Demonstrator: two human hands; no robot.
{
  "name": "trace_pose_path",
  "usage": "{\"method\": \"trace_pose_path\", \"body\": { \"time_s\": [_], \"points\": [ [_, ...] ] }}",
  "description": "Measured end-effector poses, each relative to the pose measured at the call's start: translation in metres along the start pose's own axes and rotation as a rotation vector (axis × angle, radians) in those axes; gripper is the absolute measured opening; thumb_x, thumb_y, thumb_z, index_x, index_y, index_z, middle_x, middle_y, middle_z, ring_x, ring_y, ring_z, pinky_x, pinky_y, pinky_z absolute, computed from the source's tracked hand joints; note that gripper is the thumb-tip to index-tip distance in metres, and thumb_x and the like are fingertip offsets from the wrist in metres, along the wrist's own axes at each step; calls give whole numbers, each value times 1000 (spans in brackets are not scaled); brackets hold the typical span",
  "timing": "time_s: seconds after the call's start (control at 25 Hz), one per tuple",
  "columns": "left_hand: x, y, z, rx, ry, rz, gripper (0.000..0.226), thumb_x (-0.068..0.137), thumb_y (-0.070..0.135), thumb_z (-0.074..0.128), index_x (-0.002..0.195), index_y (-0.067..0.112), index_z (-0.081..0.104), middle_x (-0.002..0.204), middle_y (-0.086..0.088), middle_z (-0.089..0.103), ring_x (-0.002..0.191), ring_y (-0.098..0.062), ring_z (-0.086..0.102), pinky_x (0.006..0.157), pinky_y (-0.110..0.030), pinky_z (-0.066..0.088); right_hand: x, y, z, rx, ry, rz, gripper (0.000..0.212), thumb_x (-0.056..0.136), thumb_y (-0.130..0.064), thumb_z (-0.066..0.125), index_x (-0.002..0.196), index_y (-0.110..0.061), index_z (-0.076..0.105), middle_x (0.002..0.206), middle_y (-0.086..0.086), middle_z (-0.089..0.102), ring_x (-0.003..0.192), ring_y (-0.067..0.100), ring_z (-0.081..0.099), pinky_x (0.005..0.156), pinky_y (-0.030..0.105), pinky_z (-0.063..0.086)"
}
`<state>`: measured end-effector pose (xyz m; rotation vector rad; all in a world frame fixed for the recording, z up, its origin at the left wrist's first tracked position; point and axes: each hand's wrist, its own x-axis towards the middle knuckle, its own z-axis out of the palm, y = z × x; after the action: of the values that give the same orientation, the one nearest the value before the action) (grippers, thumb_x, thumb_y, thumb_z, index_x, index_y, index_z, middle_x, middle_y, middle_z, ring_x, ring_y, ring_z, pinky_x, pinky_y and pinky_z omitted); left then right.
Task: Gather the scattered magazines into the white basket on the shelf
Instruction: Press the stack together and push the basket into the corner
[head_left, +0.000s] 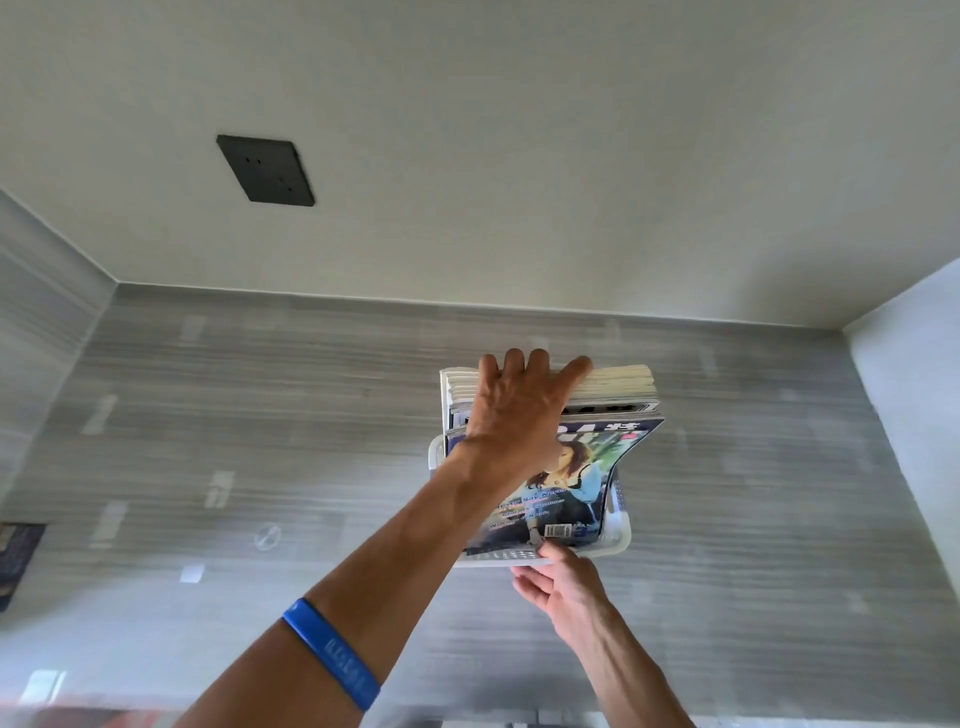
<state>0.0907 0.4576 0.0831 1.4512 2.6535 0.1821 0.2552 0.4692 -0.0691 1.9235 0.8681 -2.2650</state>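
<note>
A white plastic basket (618, 540) stands on the grey wood-grain shelf (260, 441), packed with several magazines (613, 387) standing on edge. The front magazine (566, 488) has a glossy cover with a person in blue, and its right edge curls outward. My left hand (519, 405) lies spread over the tops of the magazines, fingers hooked over their upper edges. A blue wristband (332, 654) circles that forearm. My right hand (563, 579) pinches the basket's front rim at the bottom of the front magazine.
A dark magazine (15, 561) lies at the left edge of the shelf. A black square plate (266, 170) is fixed to the white surface overhead. A white side wall (914, 364) closes the shelf on the right.
</note>
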Motion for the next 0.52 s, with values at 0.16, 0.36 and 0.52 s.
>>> {"method": "trace_pose_path", "body": {
  "time_s": [0.16,0.36,0.52],
  "points": [
    [-25,-27,4,-57,84,-131,85,72,43,78,139,30,26,112,-9,55,103,-30,53,92,-48,38,2,-2,7,-261,-23,-68,21,90,-8,56,104,6,63,101,27,72,90,37,70,80,43,57],
    [-59,-65,2,-67,149,-366,90,69,31,80,140,30,24,111,-8,55,102,-28,52,91,-46,36,21,-10,30,-489,-74,-119,20,86,-3,55,101,9,62,87,23,74,75,34,74,68,39,60],
    [-82,-104,3,-84,224,-539,91,68,42,80,139,31,24,110,-6,56,100,-26,52,88,-44,36,32,-14,62,-617,-165,-153,15,84,-3,60,96,4,65,73,17,75,64,29,73,54,31,57]
  ]
}}
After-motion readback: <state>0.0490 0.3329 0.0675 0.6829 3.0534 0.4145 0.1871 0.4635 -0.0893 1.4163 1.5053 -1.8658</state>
